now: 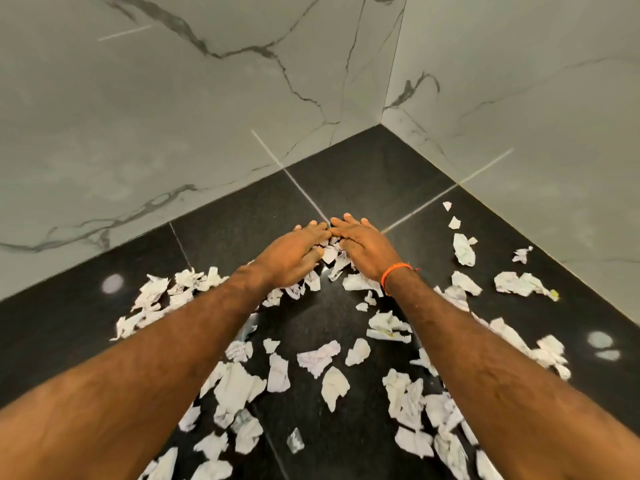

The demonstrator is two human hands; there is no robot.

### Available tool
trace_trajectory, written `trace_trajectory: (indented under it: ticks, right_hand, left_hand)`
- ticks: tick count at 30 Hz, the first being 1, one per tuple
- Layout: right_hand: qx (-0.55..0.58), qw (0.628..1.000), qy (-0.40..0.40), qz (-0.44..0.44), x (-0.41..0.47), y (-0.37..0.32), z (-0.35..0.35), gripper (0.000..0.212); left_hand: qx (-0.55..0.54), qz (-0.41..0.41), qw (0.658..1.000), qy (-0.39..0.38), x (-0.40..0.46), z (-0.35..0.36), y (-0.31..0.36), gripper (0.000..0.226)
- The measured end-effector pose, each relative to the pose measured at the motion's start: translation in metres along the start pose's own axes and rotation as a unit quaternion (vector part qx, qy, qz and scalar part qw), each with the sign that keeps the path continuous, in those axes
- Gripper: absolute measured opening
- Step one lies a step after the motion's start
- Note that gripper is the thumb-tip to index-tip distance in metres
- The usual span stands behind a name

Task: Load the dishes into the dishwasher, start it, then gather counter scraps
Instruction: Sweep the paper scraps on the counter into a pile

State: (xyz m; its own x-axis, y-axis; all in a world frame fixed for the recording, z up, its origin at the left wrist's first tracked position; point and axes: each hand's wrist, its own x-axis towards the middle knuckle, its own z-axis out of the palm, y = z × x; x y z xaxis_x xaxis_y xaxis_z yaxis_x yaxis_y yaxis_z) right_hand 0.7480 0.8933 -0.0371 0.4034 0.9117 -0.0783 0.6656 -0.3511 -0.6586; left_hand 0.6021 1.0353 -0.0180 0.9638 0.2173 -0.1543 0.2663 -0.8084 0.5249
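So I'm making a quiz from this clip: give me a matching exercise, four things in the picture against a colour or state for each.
Things:
1. wristband
2. countertop
3. wall
4. paper scraps

Colour or state:
A. black, speckled
B. white, torn and scattered
C. orange
D. pale marble with dark veins

Pairs: 1-C, 2-A, 3-D, 4-B

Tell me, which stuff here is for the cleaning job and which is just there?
For the job:
paper scraps
left hand
right hand
black counter

Just there:
marble wall
orange wristband
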Motion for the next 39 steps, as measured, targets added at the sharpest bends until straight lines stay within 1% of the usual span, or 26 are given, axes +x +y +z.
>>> trace_trajectory:
  ticks: [3, 5, 6, 7, 9, 10, 12, 14, 17, 19, 20, 21, 22, 23, 24, 25, 26, 28, 29, 31, 33, 34, 35, 36, 37, 39]
  right_hand:
    - [0.089, 0.995, -0.018, 0.028, -0.031, -0.012, 0.004, 0.05]
    - [0.137, 0.989, 0.03, 0.05, -0.047, -0.014, -0.005, 0.039]
    - [0.123, 0.987, 0.079, 0.059, -0.051, -0.01, -0.014, 0.034]
    - [0.081, 0.986, 0.13, 0.066, -0.053, -0.003, -0.026, 0.031]
    - [-0.024, 0.978, 0.189, 0.085, -0.052, 0.019, -0.056, 0.032]
    - [-0.075, 0.973, 0.187, 0.11, -0.049, 0.035, -0.072, 0.035]
    - [-0.149, 0.959, 0.132, 0.2, -0.046, 0.068, -0.1, 0.046]
    - [-0.177, 0.948, 0.079, 0.252, -0.051, 0.092, -0.111, 0.055]
    - [-0.18, 0.957, 0.074, 0.215, -0.077, 0.092, -0.097, 0.049]
    - [-0.09, 0.98, 0.07, 0.163, -0.102, 0.079, -0.083, 0.046]
    - [-0.02, 0.987, 0.076, 0.137, -0.114, 0.075, -0.079, 0.044]
    - [0.038, 0.986, 0.106, 0.123, -0.127, 0.075, -0.08, 0.042]
    - [0.065, 0.978, 0.154, 0.125, -0.136, 0.079, -0.086, 0.04]
    - [0.056, 0.968, 0.203, 0.14, -0.141, 0.087, -0.093, 0.038]
    - [0.019, 0.956, 0.242, 0.167, -0.145, 0.1, -0.103, 0.038]
    - [-0.027, 0.944, 0.259, 0.202, -0.148, 0.113, -0.113, 0.038]
    - [-0.065, 0.934, 0.247, 0.249, -0.151, 0.124, -0.12, 0.04]
    - [-0.091, 0.929, 0.182, 0.31, -0.157, 0.134, -0.121, 0.049]
    - [-0.087, 0.936, 0.152, 0.306, -0.16, 0.133, -0.114, 0.051]
    - [-0.049, 0.962, 0.125, 0.238, -0.171, 0.121, -0.096, 0.049]
    - [0.036, 0.973, 0.146, 0.174, -0.183, 0.107, -0.088, 0.044]
    - [0.054, 0.969, 0.177, 0.165, -0.186, 0.105, -0.091, 0.042]
    - [0.039, 0.96, 0.217, 0.173, -0.187, 0.108, -0.096, 0.041]
    - [0.006, 0.949, 0.249, 0.195, -0.187, 0.114, -0.102, 0.04]
    - [-0.028, 0.938, 0.262, 0.226, -0.188, 0.122, -0.107, 0.042]
    - [-0.078, 0.924, 0.218, 0.303, -0.191, 0.136, -0.11, 0.049]
  left_hand:
    - [0.005, 0.009, 1.0, 0.028, -0.019, 0.001, 0.015, 0.035]
    - [0.043, 0.028, 0.998, 0.045, -0.022, 0.0, 0.03, 0.029]
    - [0.06, 0.04, 0.996, 0.052, -0.02, 0.0, 0.037, 0.029]
    - [0.071, 0.05, 0.995, 0.058, -0.016, 0.001, 0.044, 0.031]
    - [0.08, 0.062, 0.993, 0.052, -0.003, 0.004, 0.056, 0.04]
    - [0.081, 0.065, 0.994, 0.039, 0.005, 0.007, 0.062, 0.044]
    - [0.084, 0.071, 0.994, 0.005, 0.021, 0.014, 0.079, 0.051]
    - [0.088, 0.081, 0.993, -0.012, 0.036, 0.024, 0.096, 0.058]
    - [0.08, 0.091, 0.992, -0.026, 0.057, 0.039, 0.119, 0.066]
    - [0.073, 0.099, 0.992, -0.033, 0.068, 0.046, 0.131, 0.064]
    - [0.073, 0.103, 0.991, -0.034, 0.073, 0.049, 0.137, 0.062]
    - [0.075, 0.108, 0.991, -0.037, 0.077, 0.052, 0.144, 0.062]
    - [0.081, 0.111, 0.99, -0.043, 0.082, 0.054, 0.151, 0.064]
    - [0.089, 0.112, 0.988, -0.049, 0.086, 0.056, 0.156, 0.067]
    - [0.098, 0.116, 0.987, -0.054, 0.091, 0.058, 0.162, 0.069]
    - [0.103, 0.119, 0.986, -0.058, 0.097, 0.06, 0.167, 0.07]
    - [0.103, 0.12, 0.985, -0.06, 0.104, 0.061, 0.172, 0.07]
    - [0.105, 0.114, 0.986, -0.063, 0.119, 0.062, 0.18, 0.069]
    - [0.11, 0.108, 0.986, -0.066, 0.128, 0.061, 0.183, 0.068]
    - [0.124, 0.103, 0.983, -0.084, 0.147, 0.06, 0.185, 0.069]
    - [0.154, 0.119, 0.975, -0.111, 0.166, 0.058, 0.182, 0.073]
    - [0.174, 0.129, 0.968, -0.125, 0.173, 0.059, 0.181, 0.075]
    - [0.19, 0.135, 0.962, -0.14, 0.178, 0.06, 0.18, 0.076]
    - [0.199, 0.142, 0.957, -0.155, 0.179, 0.061, 0.18, 0.075]
    - [0.198, 0.153, 0.954, -0.166, 0.175, 0.064, 0.181, 0.073]
    - [0.181, 0.185, 0.95, -0.174, 0.157, 0.07, 0.179, 0.068]
